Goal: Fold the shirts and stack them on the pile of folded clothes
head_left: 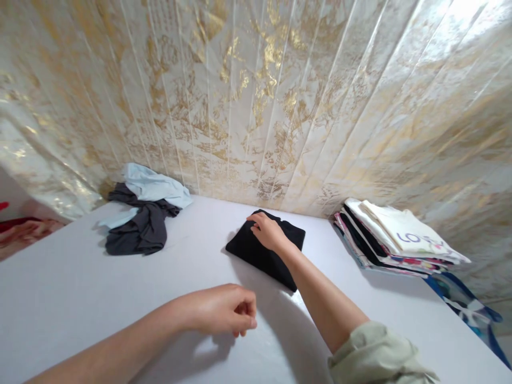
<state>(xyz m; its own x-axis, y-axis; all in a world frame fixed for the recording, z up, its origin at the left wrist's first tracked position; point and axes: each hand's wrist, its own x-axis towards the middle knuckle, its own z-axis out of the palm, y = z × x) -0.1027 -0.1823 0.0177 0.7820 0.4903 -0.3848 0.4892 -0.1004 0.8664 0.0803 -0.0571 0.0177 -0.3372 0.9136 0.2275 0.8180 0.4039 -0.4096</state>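
A folded black garment (256, 250) lies on the white table (80, 288) near the back wall. My right hand (267, 230) rests on top of it, fingers curled down onto the cloth toward its far left corner. Whether those fingers pinch the cloth or only press on it I cannot make out. My left hand (224, 309) hovers low over the bare table in front of the garment, its fingers curled in loosely with nothing in them. A pale green sleeve (376, 354) covers my right upper arm.
A loose heap of dark grey and light blue clothes (144, 210) sits at the back left. A stack of folded garments (396, 240), a white one on top, stands at the back right. Gold-patterned wall (256, 96) closes the back. The table's right edge runs past blue fabric (468, 309).
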